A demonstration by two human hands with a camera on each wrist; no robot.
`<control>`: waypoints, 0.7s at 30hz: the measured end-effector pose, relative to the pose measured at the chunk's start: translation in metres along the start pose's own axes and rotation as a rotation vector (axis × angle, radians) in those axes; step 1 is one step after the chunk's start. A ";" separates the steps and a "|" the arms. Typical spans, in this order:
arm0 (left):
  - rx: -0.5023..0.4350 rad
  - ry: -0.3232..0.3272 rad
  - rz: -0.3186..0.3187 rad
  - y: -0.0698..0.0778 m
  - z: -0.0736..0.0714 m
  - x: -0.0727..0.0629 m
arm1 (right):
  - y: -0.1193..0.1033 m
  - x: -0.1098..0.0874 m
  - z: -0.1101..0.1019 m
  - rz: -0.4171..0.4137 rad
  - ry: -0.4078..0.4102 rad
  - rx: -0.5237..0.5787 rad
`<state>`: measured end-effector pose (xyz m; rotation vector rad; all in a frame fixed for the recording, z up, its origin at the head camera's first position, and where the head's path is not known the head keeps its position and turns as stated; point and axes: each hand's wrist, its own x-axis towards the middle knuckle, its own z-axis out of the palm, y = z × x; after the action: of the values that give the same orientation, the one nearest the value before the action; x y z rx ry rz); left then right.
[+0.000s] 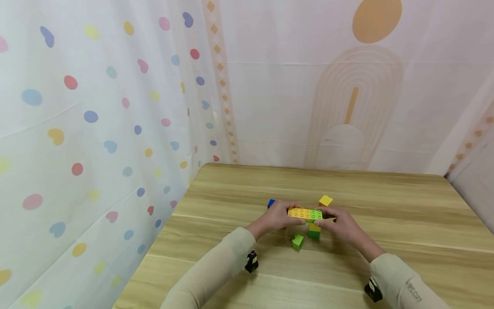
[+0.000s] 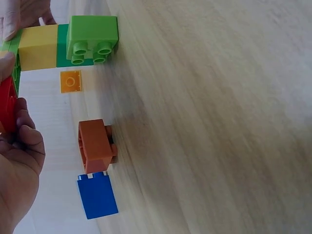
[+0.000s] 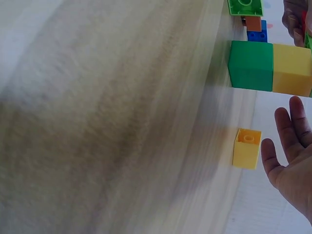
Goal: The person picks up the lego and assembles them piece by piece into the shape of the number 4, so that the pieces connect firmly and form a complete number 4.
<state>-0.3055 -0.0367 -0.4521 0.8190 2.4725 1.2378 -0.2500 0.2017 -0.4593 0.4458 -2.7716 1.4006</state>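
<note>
My left hand (image 1: pixel 281 215) grips the left end of a long orange toy brick (image 1: pixel 299 213), its fingers curled near a red brick (image 2: pixel 7 105) underneath. My right hand (image 1: pixel 341 223) pinches a light green brick (image 1: pixel 316 214) at the right end, between thumb and finger; its other fingers (image 3: pixel 288 129) are extended. Below the green brick, a yellow brick (image 2: pixel 39 47) sits on a dark green brick (image 3: pixel 251 66), forming an upright column on the table. Another light green brick (image 1: pixel 297 241) lies on its side in front of the column.
On the wooden table (image 1: pixel 239 180), a loose yellow brick (image 1: pixel 326 201) lies behind the right hand. A brown-orange brick (image 2: pixel 95 146) and a blue brick (image 2: pixel 97 196) lie near the left hand. A small orange brick (image 2: pixel 70 82) is beyond the column. Printed curtains (image 1: pixel 270 107) hang behind.
</note>
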 end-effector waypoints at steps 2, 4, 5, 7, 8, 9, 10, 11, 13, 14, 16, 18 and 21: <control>-0.001 -0.004 -0.003 0.000 0.000 0.000 | 0.002 0.000 -0.001 -0.001 -0.010 0.003; -0.001 -0.011 -0.007 0.001 -0.001 0.000 | 0.004 -0.001 -0.004 0.022 -0.016 0.008; 0.002 -0.012 -0.011 0.001 -0.001 0.000 | 0.005 -0.001 -0.007 0.040 -0.015 0.016; 0.008 -0.013 -0.022 0.002 -0.001 0.000 | 0.008 -0.001 -0.014 0.080 -0.007 0.053; 0.014 -0.012 -0.027 0.002 -0.001 0.000 | 0.011 -0.001 -0.018 0.102 0.006 0.074; 0.013 -0.012 -0.033 0.002 -0.001 0.001 | 0.013 -0.001 -0.023 0.124 0.023 0.091; 0.016 -0.011 -0.038 0.002 -0.001 0.001 | 0.016 -0.001 -0.028 0.140 0.039 0.104; 0.017 -0.011 -0.043 0.002 -0.001 0.001 | 0.019 -0.001 -0.032 0.152 0.057 0.128; 0.016 -0.012 -0.045 0.002 -0.002 0.001 | 0.025 -0.001 -0.039 0.171 0.090 0.152; 0.017 -0.013 -0.044 0.002 -0.002 0.001 | 0.029 -0.001 -0.041 0.181 0.104 0.155; 0.020 -0.014 -0.042 0.003 -0.002 0.001 | 0.034 0.000 -0.045 0.211 0.119 0.172; 0.023 -0.015 -0.042 0.003 -0.002 0.001 | 0.039 0.003 -0.046 0.247 0.128 0.175; 0.026 -0.015 -0.050 0.005 -0.002 0.000 | 0.042 0.008 -0.043 0.305 0.126 0.176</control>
<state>-0.3048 -0.0357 -0.4467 0.7652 2.4861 1.1811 -0.2734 0.2575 -0.4655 -0.0706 -2.7109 1.6741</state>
